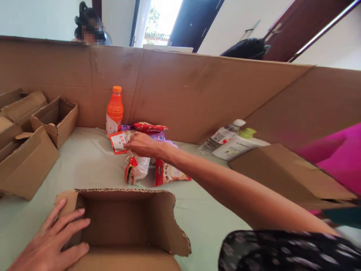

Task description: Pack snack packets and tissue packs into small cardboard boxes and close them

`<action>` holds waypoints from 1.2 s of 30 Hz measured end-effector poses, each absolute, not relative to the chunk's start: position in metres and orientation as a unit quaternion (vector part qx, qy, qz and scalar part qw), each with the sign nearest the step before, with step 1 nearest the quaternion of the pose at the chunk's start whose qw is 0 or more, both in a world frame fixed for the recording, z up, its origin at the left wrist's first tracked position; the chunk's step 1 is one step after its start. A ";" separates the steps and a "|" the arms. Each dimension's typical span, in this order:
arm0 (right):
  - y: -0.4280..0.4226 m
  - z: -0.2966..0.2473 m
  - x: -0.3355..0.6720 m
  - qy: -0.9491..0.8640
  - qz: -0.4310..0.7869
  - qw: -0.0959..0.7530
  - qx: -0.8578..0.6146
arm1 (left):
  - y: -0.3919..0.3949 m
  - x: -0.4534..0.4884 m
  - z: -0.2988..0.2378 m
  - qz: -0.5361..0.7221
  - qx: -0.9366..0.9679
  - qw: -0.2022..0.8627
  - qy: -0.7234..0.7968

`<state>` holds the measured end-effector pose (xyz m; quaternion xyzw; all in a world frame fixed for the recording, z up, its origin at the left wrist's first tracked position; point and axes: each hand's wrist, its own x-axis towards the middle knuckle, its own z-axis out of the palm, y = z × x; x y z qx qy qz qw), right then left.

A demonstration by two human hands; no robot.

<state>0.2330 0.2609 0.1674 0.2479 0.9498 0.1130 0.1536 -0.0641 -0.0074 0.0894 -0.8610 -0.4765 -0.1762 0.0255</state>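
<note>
My left hand (63,233) rests with spread fingers over the left wall of an open cardboard box (160,222), whose visible inside is bare. Further off, my right hand (142,145) is closed, fingertips down, among several snack packets. Just beneath its fingers is a clear-and-red snack packet (138,167), smeared by motion, its top reaching the fingers. A red-edged white packet (120,142) lies behind and left of the fingertips. Close by are a red-and-cream packet (172,173), a shiny red packet (149,127) and a purple one (159,136), partly covered.
An orange bottle (114,111) stands upright behind the packets. Several open cardboard boxes (31,162) sit at the left. On the right, a clear bottle (221,137) and a white bottle (237,146) are near another cardboard box (282,177). A tall cardboard wall (197,90) runs behind; a person (89,26) is beyond it.
</note>
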 end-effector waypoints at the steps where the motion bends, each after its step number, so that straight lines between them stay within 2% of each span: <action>1: 0.253 0.177 0.246 0.951 0.115 0.117 0.261 | -0.009 -0.057 0.097 -0.188 -0.869 0.007 -0.458; 2: 0.245 0.186 0.258 0.952 0.113 0.057 0.279 | -0.011 -0.051 0.104 -0.196 -0.880 -0.014 -0.431; 3: 0.238 0.196 0.271 0.949 0.100 -0.037 0.298 | -0.012 -0.046 0.110 -0.200 -0.891 -0.035 -0.406; 5: 0.222 0.217 0.292 0.904 0.059 -0.268 0.327 | -0.012 -0.040 0.120 -0.201 -0.898 -0.061 -0.387; 7: 0.206 0.239 0.304 0.828 0.011 -0.458 0.322 | -0.012 -0.039 0.124 -0.198 -0.895 -0.069 -0.393; 9: 0.186 0.259 0.305 0.765 -0.049 -0.575 0.287 | -0.011 -0.040 0.125 -0.195 -0.895 -0.063 -0.397; 12: 0.151 0.276 0.294 0.721 -0.123 -0.628 0.267 | -0.007 -0.043 0.125 -0.191 -0.899 -0.038 -0.392; 14: 0.126 0.276 0.284 0.750 -0.132 -0.575 0.300 | -0.005 -0.044 0.129 -0.185 -0.905 -0.026 -0.382; 16: 0.104 0.268 0.276 0.810 -0.120 -0.483 0.312 | -0.003 -0.044 0.133 -0.171 -0.916 -0.021 -0.363; 21: 0.081 0.234 0.264 0.968 -0.013 -0.144 0.202 | -0.003 -0.039 0.136 -0.179 -0.916 -0.020 -0.358; 24: 0.083 0.222 0.255 0.975 0.027 0.019 0.218 | -0.006 -0.037 0.132 -0.193 -0.904 -0.040 -0.380; 30: 0.088 0.219 0.226 0.964 0.021 0.134 0.229 | -0.012 -0.039 0.124 -0.214 -0.900 -0.017 -0.379; 34: 0.089 0.190 0.194 0.959 -0.011 0.210 0.193 | -0.013 -0.033 0.124 -0.230 -0.894 -0.001 -0.385; 36: 0.091 0.179 0.185 0.958 -0.040 0.217 0.184 | -0.015 -0.031 0.124 -0.248 -0.888 0.000 -0.388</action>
